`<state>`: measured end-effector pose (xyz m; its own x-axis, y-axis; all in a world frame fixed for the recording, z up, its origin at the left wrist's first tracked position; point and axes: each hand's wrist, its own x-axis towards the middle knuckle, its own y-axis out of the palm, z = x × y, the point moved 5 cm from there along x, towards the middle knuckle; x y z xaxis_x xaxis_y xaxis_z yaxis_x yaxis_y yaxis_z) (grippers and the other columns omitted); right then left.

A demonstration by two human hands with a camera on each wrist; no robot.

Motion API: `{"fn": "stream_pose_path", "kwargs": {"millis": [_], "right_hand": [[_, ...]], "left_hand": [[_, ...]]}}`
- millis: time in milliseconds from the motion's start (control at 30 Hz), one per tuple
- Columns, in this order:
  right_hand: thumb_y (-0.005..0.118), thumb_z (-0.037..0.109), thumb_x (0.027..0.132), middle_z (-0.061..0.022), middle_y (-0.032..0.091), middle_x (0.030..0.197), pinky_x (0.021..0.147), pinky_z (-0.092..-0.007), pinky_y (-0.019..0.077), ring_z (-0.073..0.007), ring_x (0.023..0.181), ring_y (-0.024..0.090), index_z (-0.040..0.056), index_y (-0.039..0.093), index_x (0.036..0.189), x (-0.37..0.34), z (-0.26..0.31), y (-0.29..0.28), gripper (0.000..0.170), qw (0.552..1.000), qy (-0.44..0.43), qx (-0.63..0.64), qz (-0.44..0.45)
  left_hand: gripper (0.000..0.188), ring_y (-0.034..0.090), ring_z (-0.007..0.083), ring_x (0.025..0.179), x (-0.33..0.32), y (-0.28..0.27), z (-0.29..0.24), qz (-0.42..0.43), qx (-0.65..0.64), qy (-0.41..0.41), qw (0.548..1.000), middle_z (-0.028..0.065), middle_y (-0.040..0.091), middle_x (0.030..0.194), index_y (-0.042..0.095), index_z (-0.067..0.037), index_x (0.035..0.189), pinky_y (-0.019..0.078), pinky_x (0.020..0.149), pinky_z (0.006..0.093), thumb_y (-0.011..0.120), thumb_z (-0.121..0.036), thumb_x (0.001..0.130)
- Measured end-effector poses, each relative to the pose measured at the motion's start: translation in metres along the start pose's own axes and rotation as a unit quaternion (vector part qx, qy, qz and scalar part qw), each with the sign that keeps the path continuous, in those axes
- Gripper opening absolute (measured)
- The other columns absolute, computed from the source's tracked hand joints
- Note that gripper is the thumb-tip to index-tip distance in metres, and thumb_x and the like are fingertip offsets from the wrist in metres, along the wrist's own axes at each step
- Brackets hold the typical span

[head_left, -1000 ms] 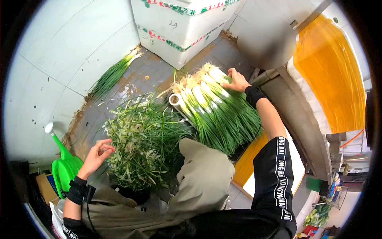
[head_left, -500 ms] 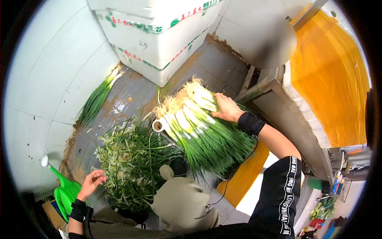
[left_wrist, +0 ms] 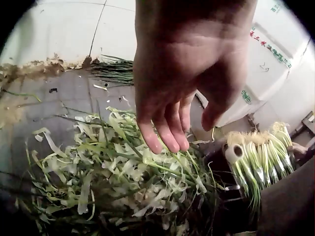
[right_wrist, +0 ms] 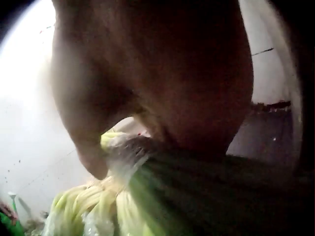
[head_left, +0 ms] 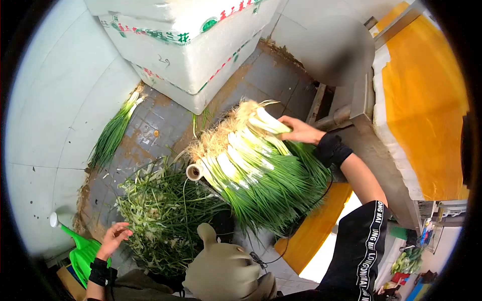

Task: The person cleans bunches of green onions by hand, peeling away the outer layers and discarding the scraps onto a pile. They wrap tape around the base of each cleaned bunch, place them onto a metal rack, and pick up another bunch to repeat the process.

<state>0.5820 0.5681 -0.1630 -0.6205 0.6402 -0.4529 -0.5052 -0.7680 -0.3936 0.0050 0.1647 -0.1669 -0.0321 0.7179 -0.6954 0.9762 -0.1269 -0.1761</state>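
At the right edge of the rooty, white-and-green spring-onion pile (head_left: pixel 251 173), the right hand (head_left: pixel 302 132) curls round one white-stemmed bundle (head_left: pixel 269 123), likely light, slick, bruisable, best gripped by its firmer white part; the left hand (head_left: pixel 114 239), loosely bent, holds nothing.

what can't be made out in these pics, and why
Head view: top of the white foam boxes, cut off by the upper edge.
Head view: identity of the round grey shape, too blurred.
Head view: what supports the row of scallions, mostly hidden beneath them.
Left wrist view: root end of the lone scallion bundle, behind the left hand.
Right wrist view: fingertips of the right hand, except the thumb's, behind the hand itself.
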Motion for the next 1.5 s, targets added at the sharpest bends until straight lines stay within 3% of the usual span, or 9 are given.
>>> {"fn": "stream_pose_path", "kwargs": {"millis": [133,300,467,633,833,1000,1200,1333,1500], "right_hand": [[0.075,0.039,0.079,-0.0244,0.057,0.120,0.098,-0.0409,0.0452,-0.0342,0.111,0.057,-0.0072,0.051,0.125,0.002,0.012,0.042,0.069,0.974,-0.020,-0.184,-0.131],[0.073,0.041,0.084,-0.0254,0.054,0.113,0.091,-0.0436,0.0493,-0.0360,0.106,0.056,-0.0111,0.049,0.123,-0.003,0.021,0.020,0.069,0.930,-0.007,-0.278,-0.240],[0.073,0.038,0.083,-0.0292,0.050,0.116,0.095,-0.0487,0.0470,-0.0417,0.107,0.054,-0.0074,0.035,0.138,-0.012,0.018,0.045,0.081,0.912,-0.005,-0.374,-0.166],[0.081,0.034,0.072,-0.0303,0.056,0.123,0.099,-0.0399,0.0480,-0.0376,0.116,0.058,-0.0112,0.035,0.138,0.006,0.001,0.026,0.092,0.961,0.158,-0.218,-0.056],[0.079,0.033,0.071,-0.0298,0.058,0.121,0.094,-0.0375,0.0503,-0.0365,0.109,0.061,-0.0132,0.037,0.136,-0.002,0.008,0.020,0.090,0.988,0.107,-0.107,0.039],[0.082,0.030,0.070,-0.0324,0.059,0.119,0.093,-0.0399,0.0516,-0.0396,0.110,0.062,-0.0120,0.039,0.132,0.002,0.001,0.034,0.087,0.958,0.171,-0.221,-0.064],[0.081,0.014,0.072,-0.0270,0.066,0.107,0.089,-0.0385,0.0560,-0.0332,0.096,0.068,-0.0062,0.043,0.124,-0.002,0.050,0.000,0.067,0.952,0.083,-0.249,-0.157],[0.080,0.018,0.069,-0.0305,0.065,0.105,0.085,-0.0415,0.0524,-0.0407,0.097,0.066,-0.0094,0.043,0.124,0.036,0.069,-0.007,0.072,0.957,0.025,-0.240,-0.161],[0.080,0.034,0.069,-0.0348,0.061,0.113,0.094,-0.0425,0.0495,-0.0406,0.107,0.062,-0.0121,0.041,0.133,0.095,0.051,0.041,0.088,0.942,0.055,-0.331,0.001]], "left_hand": [[0.033,0.064,0.0144,0.096,0.004,0.001,0.006,0.006,0.010,-0.011,1.000,0.0076,0.069,0.105,0.055,-0.003,0.128,0.0511,0.081,0.0289,0.060,-0.018,0.099],[0.033,0.064,0.0138,0.093,0.003,0.003,0.006,0.004,0.009,-0.009,1.000,0.0071,0.069,0.104,0.055,-0.002,0.128,0.0505,0.080,0.0288,0.060,-0.016,0.099],[0.031,0.063,0.0130,0.092,0.002,0.005,0.010,0.003,0.011,-0.005,1.000,0.0065,0.069,0.102,0.056,-0.002,0.126,0.0497,0.079,0.0279,0.060,-0.012,0.098],[0.028,0.062,0.0114,0.090,0.000,0.013,0.003,0.012,0.056,-0.022,0.998,0.0054,0.070,0.100,0.058,-0.002,0.123,0.0482,0.079,0.0271,0.061,-0.009,0.096],[0.031,0.064,0.0138,0.094,0.001,0.007,0.010,0.011,0.057,-0.017,0.998,0.0051,0.069,0.102,0.058,-0.005,0.125,0.0500,0.079,0.0289,0.064,-0.014,0.096],[0.030,0.064,0.0135,0.093,0.000,0.017,0.002,0.018,0.054,-0.024,0.998,0.0054,0.069,0.101,0.059,-0.004,0.123,0.0495,0.081,0.0289,0.064,-0.012,0.095],[0.028,0.063,0.0135,0.095,0.000,0.012,0.008,0.034,0.036,-0.011,0.999,0.0068,0.069,0.102,0.059,-0.002,0.122,0.0491,0.086,0.0293,0.062,-0.007,0.095],[0.029,0.064,0.0132,0.096,0.001,0.014,0.005,0.033,0.028,-0.017,0.999,0.0066,0.069,0.102,0.059,-0.001,0.122,0.0487,0.086,0.0287,0.062,-0.007,0.095],[0.029,0.063,0.0133,0.096,0.001,0.018,0.002,0.036,0.038,-0.013,0.999,0.0066,0.069,0.101,0.059,-0.001,0.123,0.0481,0.087,0.0281,0.062,-0.007,0.094]]}}
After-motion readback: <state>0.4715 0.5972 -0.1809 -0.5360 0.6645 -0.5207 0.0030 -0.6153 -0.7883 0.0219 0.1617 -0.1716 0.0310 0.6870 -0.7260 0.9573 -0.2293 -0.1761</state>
